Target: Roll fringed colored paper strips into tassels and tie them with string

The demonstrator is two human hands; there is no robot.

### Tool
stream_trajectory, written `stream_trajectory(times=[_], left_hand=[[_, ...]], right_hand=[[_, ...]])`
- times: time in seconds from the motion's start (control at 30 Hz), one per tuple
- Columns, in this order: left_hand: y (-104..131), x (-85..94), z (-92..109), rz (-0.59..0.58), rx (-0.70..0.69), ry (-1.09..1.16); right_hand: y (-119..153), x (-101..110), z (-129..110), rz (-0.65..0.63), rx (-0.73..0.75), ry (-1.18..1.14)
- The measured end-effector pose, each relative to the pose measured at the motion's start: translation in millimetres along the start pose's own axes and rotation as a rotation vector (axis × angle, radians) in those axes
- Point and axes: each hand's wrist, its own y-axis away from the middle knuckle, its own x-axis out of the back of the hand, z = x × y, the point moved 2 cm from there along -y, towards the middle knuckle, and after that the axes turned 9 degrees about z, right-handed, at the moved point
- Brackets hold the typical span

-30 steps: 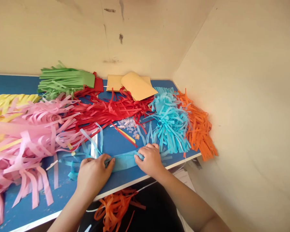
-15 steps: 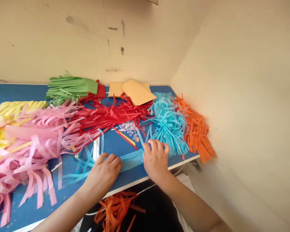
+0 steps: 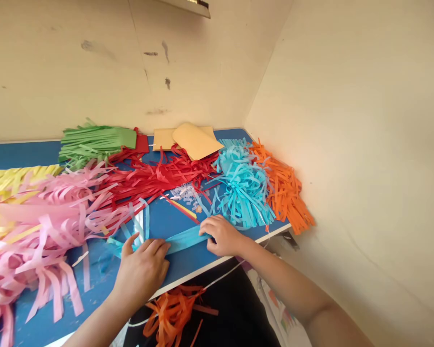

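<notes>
The desk spreads before me, pink fringe heaped on its left, red fringe across the middle, blue fringe and orange fringe on the right. My left hand lies palm down over the left end of the blue strip's visible stretch, open and flattened, one finger sticking up at its left side. My right hand sits at the other end, fingers curled, a gap beside the thumb; I cannot tell whether it pinches the paper. The blue strip lies directly between them, its long axis running hand to hand, rising a little rightward, roughly along the desk's near edge. Neither hand is clearly nearer it. Beyond the strip lie small clear bits.
</notes>
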Motion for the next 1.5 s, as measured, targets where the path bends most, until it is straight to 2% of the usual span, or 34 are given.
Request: stream_trajectory(times=[0.2, 0.33, 0.53, 0.77, 0.83, 0.9, 0.93, 1.0, 1.07, 1.13, 1.23, 1.33, 1.43, 1.5], left_hand=[[0, -2.5, -4, 0.067, 0.161, 0.125], [1, -8.8, -12, 0.102, 0.257, 0.219], [-5, -11.4, -11, 0.025, 0.353, 0.157], [-13, -16.5, -12, -0.145, 0.341, 0.053], [-12, -15.9, -13, -0.125, 0.331, 0.014], [-12, -12.4, -12, -0.04, 0.286, -0.025], [-13, -10.0, -11, 0.007, 0.232, -0.04], [-15, -5.1, -6, 0.066, 0.086, -0.055], [-18, -1.1, 0, 0.093, -0.03, -0.046], [-21, 1.7, 5, 0.126, -0.067, -0.029], [-24, 2.6, 11, 0.175, -0.072, -0.006], [-25, 0.2, 11, 0.211, -0.053, 0.016], [-25, -3.3, 8, 0.229, -0.041, 0.023], [-23, -5.0, 7, 0.239, -0.043, 0.016]], right_hand=[[-8, 2, 8, 0.013, -0.055, -0.016], [-15, -4, 8, 0.039, -0.146, 0.023], [-23, -12, 1, 0.017, -0.253, 0.199], [-23, -18, 5, 0.06, -0.255, 0.247], [-20, -13, 7, 0.114, -0.278, 0.264], [-17, -5, 6, 0.21, -0.312, 0.299], [-15, -1, 3, 0.263, -0.295, 0.314], [-12, 2, -7, 0.299, -0.127, 0.315], [-10, -2, -16, 0.223, 0.124, 0.289], [-10, -11, -19, 0.123, 0.278, 0.286], [-15, -18, -11, 0.109, 0.3, 0.303], [-22, -16, -4, 0.107, 0.227, 0.264], [-26, -12, -11, 0.093, 0.175, 0.277], [-26, -14, -20, 0.097, 0.226, 0.313]])
